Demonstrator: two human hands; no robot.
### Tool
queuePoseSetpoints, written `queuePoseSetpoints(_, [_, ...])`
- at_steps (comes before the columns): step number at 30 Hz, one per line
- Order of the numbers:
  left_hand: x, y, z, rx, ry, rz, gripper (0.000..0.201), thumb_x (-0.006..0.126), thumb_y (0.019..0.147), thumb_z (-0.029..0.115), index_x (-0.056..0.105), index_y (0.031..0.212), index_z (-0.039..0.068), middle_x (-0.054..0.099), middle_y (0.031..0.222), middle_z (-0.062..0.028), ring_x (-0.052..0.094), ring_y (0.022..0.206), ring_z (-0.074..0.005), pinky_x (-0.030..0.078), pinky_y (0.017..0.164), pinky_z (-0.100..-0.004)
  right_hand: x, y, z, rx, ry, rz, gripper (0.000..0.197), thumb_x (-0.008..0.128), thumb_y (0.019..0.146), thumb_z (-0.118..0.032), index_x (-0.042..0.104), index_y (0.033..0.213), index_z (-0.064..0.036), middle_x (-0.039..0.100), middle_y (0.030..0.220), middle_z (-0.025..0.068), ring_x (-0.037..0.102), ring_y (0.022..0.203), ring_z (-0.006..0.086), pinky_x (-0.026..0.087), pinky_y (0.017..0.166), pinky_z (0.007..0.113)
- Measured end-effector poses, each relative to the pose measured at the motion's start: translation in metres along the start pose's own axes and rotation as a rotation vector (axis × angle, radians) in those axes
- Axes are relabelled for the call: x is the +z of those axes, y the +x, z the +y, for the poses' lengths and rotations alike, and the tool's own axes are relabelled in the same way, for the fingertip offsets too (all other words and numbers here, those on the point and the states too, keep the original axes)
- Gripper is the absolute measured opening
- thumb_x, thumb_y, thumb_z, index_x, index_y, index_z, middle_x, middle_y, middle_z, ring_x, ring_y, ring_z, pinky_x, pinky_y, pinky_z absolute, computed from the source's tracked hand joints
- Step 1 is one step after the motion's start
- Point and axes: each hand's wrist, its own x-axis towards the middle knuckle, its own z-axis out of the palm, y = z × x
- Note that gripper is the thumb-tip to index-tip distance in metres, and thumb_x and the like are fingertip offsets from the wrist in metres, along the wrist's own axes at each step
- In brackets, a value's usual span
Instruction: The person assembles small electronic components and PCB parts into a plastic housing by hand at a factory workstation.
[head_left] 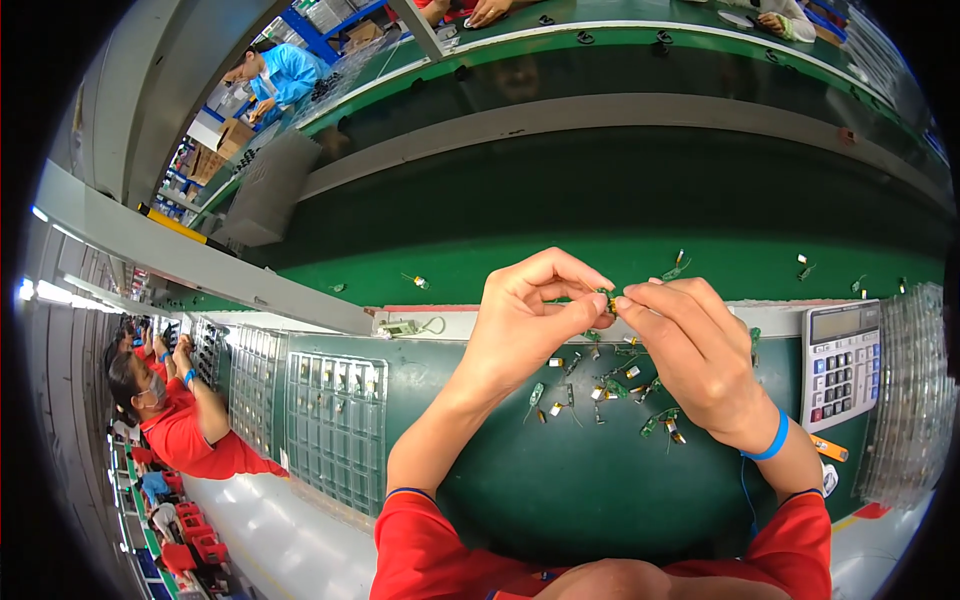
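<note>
Between the fingertips of both hands is a small green circuit board with a yellowish part on it, held above the table's far edge. My left hand pinches it from the left, thumb and forefinger closed. From the right, the fingertips of my right hand close on it too; a blue band circles that wrist. The fingers hide much of the board. Below them, several small green boards with wires and silvery parts lie loose on the dark green tabletop.
To the left stands a clear compartment tray with small parts in its upper pockets. At right are a calculator, stacked clear trays and an orange object. Beyond the ledge, a green belt carries scattered boards. A co-worker in red works at left.
</note>
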Motion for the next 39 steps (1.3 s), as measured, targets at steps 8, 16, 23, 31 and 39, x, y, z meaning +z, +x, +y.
queuePoseSetpoints(8, [0.002, -0.004, 0.001, 0.033, 0.047, 0.039, 0.011, 0.064, 0.082, -0.008, 0.062, 0.093, -0.005, 0.066, 0.091, -0.0120, 0.068, 0.082, -0.0202, 0.059, 0.076, -0.0333, 0.002, 0.002, -0.001, 0.079, 0.029, 0.052, 0.027, 0.073, 0.064, 0.011, 0.065, 0.089, 0.0025, 0.064, 0.088, 0.0118, 0.061, 0.074, 0.0259, 0.053, 0.063, 0.031])
queuePoseSetpoints(16, [0.016, -0.005, -0.005, 0.200, 0.129, 0.111, 0.012, 0.062, 0.086, -0.006, 0.062, 0.098, -0.007, 0.067, 0.093, -0.0136, 0.068, 0.085, -0.0204, 0.058, 0.079, -0.0305, -0.003, 0.005, -0.009, 0.295, 0.133, 0.071, 0.021, 0.074, 0.067, 0.008, 0.066, 0.084, 0.0000, 0.066, 0.080, 0.0091, 0.061, 0.069, 0.0232, 0.049, 0.060, 0.030])
queuePoseSetpoints(23, [0.014, -0.008, -0.003, 0.160, -0.003, 0.120, 0.015, 0.063, 0.086, -0.004, 0.065, 0.101, -0.006, 0.068, 0.098, -0.0164, 0.069, 0.087, -0.0221, 0.058, 0.081, -0.0319, -0.006, 0.004, -0.004, 0.520, 0.366, 0.092, 0.012, 0.074, 0.074, 0.000, 0.068, 0.084, -0.0018, 0.068, 0.082, 0.0101, 0.063, 0.071, 0.0202, 0.050, 0.063, 0.029])
queuePoseSetpoints(31, [0.015, -0.012, -0.003, 0.200, 0.009, 0.095, 0.017, 0.062, 0.089, -0.001, 0.065, 0.105, -0.006, 0.068, 0.097, -0.0151, 0.068, 0.090, -0.0209, 0.057, 0.083, -0.0301, -0.007, 0.003, -0.007, 0.750, 0.738, 0.090, 0.009, 0.073, 0.078, -0.003, 0.068, 0.086, -0.0014, 0.065, 0.083, 0.0066, 0.062, 0.075, 0.0145, 0.051, 0.074, 0.026])
queuePoseSetpoints(39, [0.015, -0.015, 0.002, 0.135, 0.085, 0.090, 0.015, 0.061, 0.090, 0.000, 0.065, 0.102, -0.006, 0.068, 0.093, -0.0139, 0.068, 0.086, -0.0187, 0.057, 0.079, -0.0289, -0.016, 0.008, -0.010, 0.381, 0.134, 0.035, 0.016, 0.071, 0.072, 0.003, 0.066, 0.086, -0.0019, 0.066, 0.087, 0.0124, 0.062, 0.074, 0.0217, 0.051, 0.063, 0.028])
